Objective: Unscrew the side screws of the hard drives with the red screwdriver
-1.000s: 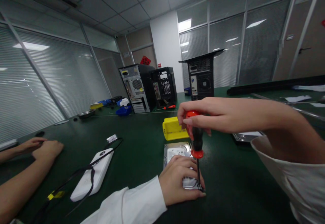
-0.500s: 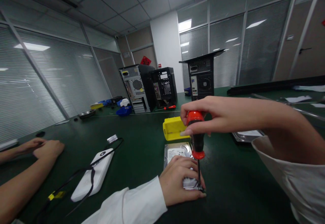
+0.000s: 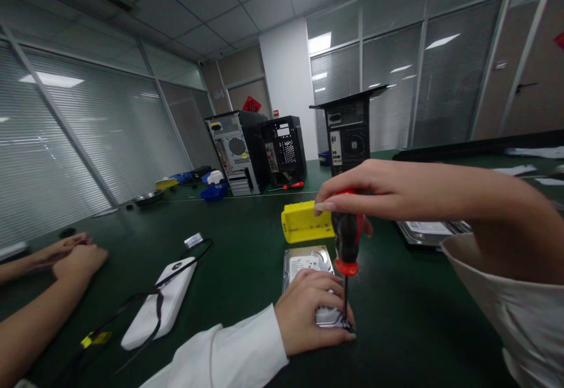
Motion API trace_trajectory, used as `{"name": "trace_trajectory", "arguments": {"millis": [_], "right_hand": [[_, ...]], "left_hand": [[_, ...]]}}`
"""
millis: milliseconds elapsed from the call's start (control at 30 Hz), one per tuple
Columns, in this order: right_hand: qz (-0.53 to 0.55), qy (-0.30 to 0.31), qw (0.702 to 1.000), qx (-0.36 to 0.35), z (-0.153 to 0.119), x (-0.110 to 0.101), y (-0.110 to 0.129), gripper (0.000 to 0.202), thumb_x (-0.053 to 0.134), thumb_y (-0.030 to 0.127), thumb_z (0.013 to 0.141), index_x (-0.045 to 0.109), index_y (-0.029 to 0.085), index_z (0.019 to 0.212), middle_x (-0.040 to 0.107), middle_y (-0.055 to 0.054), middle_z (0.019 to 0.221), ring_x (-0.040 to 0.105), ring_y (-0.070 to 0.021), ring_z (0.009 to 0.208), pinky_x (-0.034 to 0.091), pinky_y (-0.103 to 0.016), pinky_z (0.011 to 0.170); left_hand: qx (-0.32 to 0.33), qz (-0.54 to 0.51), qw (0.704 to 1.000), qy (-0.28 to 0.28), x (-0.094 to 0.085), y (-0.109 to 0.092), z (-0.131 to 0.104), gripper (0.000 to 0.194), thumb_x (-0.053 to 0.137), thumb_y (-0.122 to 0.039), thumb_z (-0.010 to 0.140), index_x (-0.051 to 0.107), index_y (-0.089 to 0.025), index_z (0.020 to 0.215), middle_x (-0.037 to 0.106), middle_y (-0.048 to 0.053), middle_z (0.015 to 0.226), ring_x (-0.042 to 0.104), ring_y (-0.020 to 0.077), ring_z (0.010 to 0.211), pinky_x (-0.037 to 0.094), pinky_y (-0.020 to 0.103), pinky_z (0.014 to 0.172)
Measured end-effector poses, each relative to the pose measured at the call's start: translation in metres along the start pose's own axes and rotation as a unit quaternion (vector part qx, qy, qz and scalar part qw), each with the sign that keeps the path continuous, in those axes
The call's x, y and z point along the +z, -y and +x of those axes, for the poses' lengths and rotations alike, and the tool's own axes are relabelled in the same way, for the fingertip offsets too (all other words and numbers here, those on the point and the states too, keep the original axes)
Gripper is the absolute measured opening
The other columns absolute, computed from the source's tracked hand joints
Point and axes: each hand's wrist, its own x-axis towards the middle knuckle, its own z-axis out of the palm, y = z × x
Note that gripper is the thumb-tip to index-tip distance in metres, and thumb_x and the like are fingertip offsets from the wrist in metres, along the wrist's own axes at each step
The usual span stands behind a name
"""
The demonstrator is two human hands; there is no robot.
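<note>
A silver hard drive point(image 3: 304, 259) lies on the green table, partly covered by my left hand point(image 3: 311, 311), whose fingers and thumb grip its sides near the front end. My right hand point(image 3: 352, 197) is wrapped round the top of a red and black screwdriver point(image 3: 347, 238). The screwdriver stands nearly upright, its tip at the drive's near right corner, between my left thumb and fingers. Just behind the drive sits a yellow bin point(image 3: 304, 223).
Computer cases point(image 3: 253, 153) stand at the back, with a blue bin point(image 3: 214, 192) and another screwdriver point(image 3: 293, 186) near them. More drives point(image 3: 423, 232) lie right. On the left are a white device point(image 3: 161, 306) with a black strap and another person's hands point(image 3: 79, 256).
My right hand has turned over the screwdriver handle, its fingers now placed differently on the top. My left hand still holds the drive in the same way.
</note>
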Motion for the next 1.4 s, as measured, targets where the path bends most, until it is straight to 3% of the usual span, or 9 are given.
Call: {"name": "trace_trajectory", "arguments": {"millis": [200,400,533,733,933,1033,1267,1333,1400], "right_hand": [[0.028,0.001,0.999,0.041,0.0,0.002,-0.004,0.046,0.036,0.051,0.09,0.064,0.015,0.087,0.063,-0.004,0.078,0.057,-0.0131,0.067,0.04,-0.023,0.06],[0.035,0.004,0.999,0.003,0.0,0.001,-0.002,0.036,0.036,0.039,0.092,0.062,0.016,0.105,0.064,-0.005,0.103,0.059,-0.0163,0.089,0.044,-0.024,0.075],[0.03,0.031,0.999,0.009,-0.001,0.0,0.0,0.032,0.042,0.035,0.09,0.056,0.018,0.113,0.063,-0.004,0.101,0.06,-0.0149,0.084,0.045,-0.022,0.069],[0.043,0.035,0.998,-0.022,-0.001,-0.001,-0.003,0.031,0.046,0.043,0.088,0.061,0.017,0.096,0.064,-0.002,0.088,0.059,-0.0128,0.077,0.043,-0.021,0.064],[0.0,0.028,0.996,0.085,-0.001,0.0,-0.007,0.049,0.047,0.058,0.081,0.069,0.015,0.088,0.064,-0.004,0.074,0.056,-0.0117,0.058,0.037,-0.021,0.049],[0.0,0.007,0.994,0.108,-0.002,0.001,-0.01,0.055,0.046,0.063,0.08,0.069,0.013,0.088,0.065,-0.005,0.075,0.056,-0.0125,0.059,0.037,-0.021,0.05],[0.078,0.015,0.997,0.017,-0.006,-0.001,-0.009,0.046,0.037,0.05,0.09,0.066,0.017,0.101,0.066,-0.004,0.097,0.06,-0.0157,0.083,0.044,-0.023,0.074],[0.059,0.011,0.998,-0.007,-0.006,-0.002,-0.007,0.041,0.039,0.046,0.09,0.064,0.018,0.108,0.065,-0.004,0.102,0.06,-0.0164,0.089,0.044,-0.023,0.077],[0.049,0.012,0.998,-0.029,-0.006,-0.002,-0.005,0.039,0.039,0.042,0.091,0.063,0.019,0.111,0.065,-0.003,0.106,0.059,-0.0162,0.094,0.044,-0.023,0.079]], "left_hand": [[0.002,-0.003,1.0,-0.002,0.001,0.001,0.0,0.019,0.074,-0.036,0.068,0.071,-0.024,0.082,0.067,-0.002,0.098,0.057,0.0173,0.107,0.032,0.029,0.098],[0.003,-0.012,1.0,-0.012,0.002,0.001,0.0,0.019,0.076,-0.034,0.066,0.071,-0.024,0.081,0.067,-0.002,0.096,0.056,0.0174,0.107,0.032,0.029,0.097],[0.003,-0.011,1.0,-0.013,0.002,0.0,0.001,0.019,0.076,-0.035,0.066,0.071,-0.024,0.081,0.067,-0.001,0.096,0.057,0.0177,0.106,0.032,0.029,0.097],[0.0,-0.008,1.0,-0.006,0.001,-0.002,0.002,0.019,0.076,-0.034,0.067,0.071,-0.023,0.082,0.067,-0.001,0.097,0.056,0.0178,0.106,0.032,0.03,0.098],[-0.001,-0.005,1.0,0.022,-0.004,-0.001,0.003,0.023,0.076,-0.037,0.066,0.071,-0.024,0.085,0.067,0.0,0.1,0.056,0.0203,0.108,0.033,0.032,0.097],[0.018,-0.01,0.999,0.047,-0.006,0.0,0.002,0.03,0.075,-0.038,0.066,0.07,-0.025,0.093,0.065,0.001,0.105,0.053,0.0215,0.113,0.031,0.033,0.102],[0.037,-0.052,0.995,0.072,-0.023,0.006,-0.001,0.052,0.074,-0.042,0.065,0.065,-0.024,0.113,0.056,0.008,0.125,0.051,0.0261,0.117,0.036,0.035,0.102],[0.03,-0.072,0.996,0.049,-0.032,0.012,-0.002,0.053,0.075,-0.038,0.066,0.063,-0.022,0.115,0.052,0.009,0.13,0.052,0.0263,0.116,0.039,0.035,0.101],[0.01,-0.088,0.996,-0.011,-0.039,0.021,-0.002,0.037,0.066,-0.033,0.076,0.065,-0.021,0.111,0.057,0.008,0.122,0.054,0.0241,0.113,0.041,0.035,0.099]]}}
